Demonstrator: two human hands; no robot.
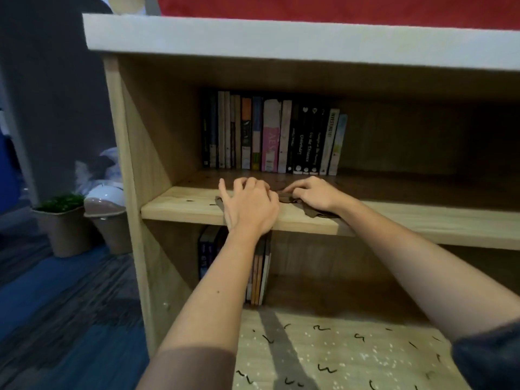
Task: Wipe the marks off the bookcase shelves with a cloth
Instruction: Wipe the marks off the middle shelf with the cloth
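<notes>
A wooden bookcase fills the view. On its middle shelf lies a brown cloth, crumpled near the front edge. My left hand rests on the cloth's left part, fingers curled over it. My right hand pinches the cloth's middle with bent fingers. Small dark marks show on the shelf to the left of my hands. The lower shelf carries several black squiggle marks and white specks.
A row of upright books stands at the back of the middle shelf. More books stand on the lower shelf. Left of the bookcase, two pots sit on the blue-grey floor, one with a green plant.
</notes>
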